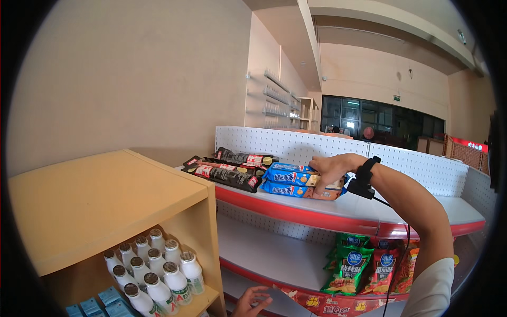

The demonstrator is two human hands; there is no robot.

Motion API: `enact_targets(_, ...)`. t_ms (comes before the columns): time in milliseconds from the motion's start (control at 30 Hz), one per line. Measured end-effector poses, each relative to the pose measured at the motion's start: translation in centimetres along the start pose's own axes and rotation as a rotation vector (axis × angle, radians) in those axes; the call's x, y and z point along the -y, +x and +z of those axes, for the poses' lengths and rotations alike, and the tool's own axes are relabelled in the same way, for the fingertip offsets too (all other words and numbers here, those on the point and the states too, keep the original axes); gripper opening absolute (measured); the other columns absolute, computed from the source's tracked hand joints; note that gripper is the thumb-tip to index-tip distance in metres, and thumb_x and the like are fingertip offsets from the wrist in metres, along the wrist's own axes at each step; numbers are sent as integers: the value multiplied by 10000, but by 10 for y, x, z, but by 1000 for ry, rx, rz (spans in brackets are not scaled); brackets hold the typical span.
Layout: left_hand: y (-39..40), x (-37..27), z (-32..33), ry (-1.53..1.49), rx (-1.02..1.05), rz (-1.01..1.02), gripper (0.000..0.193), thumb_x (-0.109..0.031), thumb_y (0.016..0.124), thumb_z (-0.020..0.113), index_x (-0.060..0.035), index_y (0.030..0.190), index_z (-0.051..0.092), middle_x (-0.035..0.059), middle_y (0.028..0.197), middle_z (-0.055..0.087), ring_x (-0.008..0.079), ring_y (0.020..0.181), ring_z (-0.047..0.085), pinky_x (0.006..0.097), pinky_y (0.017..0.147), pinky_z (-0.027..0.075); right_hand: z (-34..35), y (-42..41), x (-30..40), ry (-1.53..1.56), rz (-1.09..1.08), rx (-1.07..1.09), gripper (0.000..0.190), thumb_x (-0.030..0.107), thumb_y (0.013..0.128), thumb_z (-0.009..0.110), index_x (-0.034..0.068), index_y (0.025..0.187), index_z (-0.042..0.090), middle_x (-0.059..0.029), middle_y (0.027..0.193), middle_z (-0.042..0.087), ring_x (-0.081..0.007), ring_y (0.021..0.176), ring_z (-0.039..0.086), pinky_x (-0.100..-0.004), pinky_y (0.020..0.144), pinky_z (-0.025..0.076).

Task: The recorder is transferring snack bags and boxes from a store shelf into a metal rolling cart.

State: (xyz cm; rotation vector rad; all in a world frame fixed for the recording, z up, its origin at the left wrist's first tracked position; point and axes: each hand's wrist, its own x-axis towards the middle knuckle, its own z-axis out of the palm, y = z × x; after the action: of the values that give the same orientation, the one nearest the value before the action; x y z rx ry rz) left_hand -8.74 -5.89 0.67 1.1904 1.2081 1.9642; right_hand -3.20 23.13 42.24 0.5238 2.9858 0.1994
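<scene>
My right hand [332,172] reaches over a stack of blue cookie packs [289,190] on the top shelf of a white metal shelving unit. Its fingers lie across the upper pack, and the thumb presses the front of the lower one. Left of the stack, touching or nearly so, lie several black snack packets [225,172] with red and white printing. At the bottom of the view is my left hand [253,302], fingers apart and slightly curled, with nothing visible in it. It is near the left tip of a red printed packet or strip [324,303].
A wooden cabinet [111,198] stands at left, with white bottles [156,273] and light-blue packets [107,303] inside. Green chip bags [350,269] and red chip bags [382,269] stand on the lower shelf [273,249]. A perforated back panel [289,144] rises behind the top shelf. A cable hangs from my right wrist strap [362,180].
</scene>
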Motion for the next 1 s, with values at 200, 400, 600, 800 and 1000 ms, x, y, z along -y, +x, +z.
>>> enact_targets(200, 0, -6, 11, 31, -12, -24, 411, -180, 980, 704, -73, 1343, 545, 55, 1197, 640, 165, 1082, 619, 313, 913, 522, 3, -3, -3, 156, -91, -17, 871, 423, 650, 882, -74, 1273, 531, -231, 1171, 668, -346, 1076, 669, -359, 955, 519)
enact_targets(400, -9, -2, 15, 90, -48, -49, 391, -177, 976, 710, -60, 1320, 565, 48, 1137, 654, 150, 1020, 628, 299, 879, 525, 2, -12, 3, 232, -97, 15, 863, 410, 674, 873, -73, 1299, 525, -236, 1179, 672, -341, 1084, 670, -358, 950, 520)
enact_targets(600, -17, -6, 17, 143, -122, -35, 388, -161, 964, 726, -52, 1305, 576, 36, 1090, 650, 118, 954, 621, 264, 820, 517, 6, -18, -1, 172, -184, -167, 735, 333, 634, 896, -64, 1183, 610, -225, 1054, 719, -333, 998, 702, -372, 907, 537)
enact_targets(800, -22, -17, 20, 99, -109, -101, 337, -144, 1003, 663, -29, 1306, 571, 48, 1118, 651, 115, 963, 617, 239, 822, 497, -34, -86, -12, 167, -206, -550, 636, 196, 600, 888, -37, 1132, 628, -188, 1032, 734, -293, 923, 715, -365, 865, 559)
enact_targets(1000, -2, -19, 45, 51, -56, -103, 390, -123, 966, 711, 23, 1275, 523, 128, 1261, 623, 165, 1097, 640, 287, 854, 526, -45, -230, 5, 349, -227, -761, 645, 152, 634, 827, -66, 1202, 614, -178, 1021, 723, -237, 895, 697, -355, 857, 548)
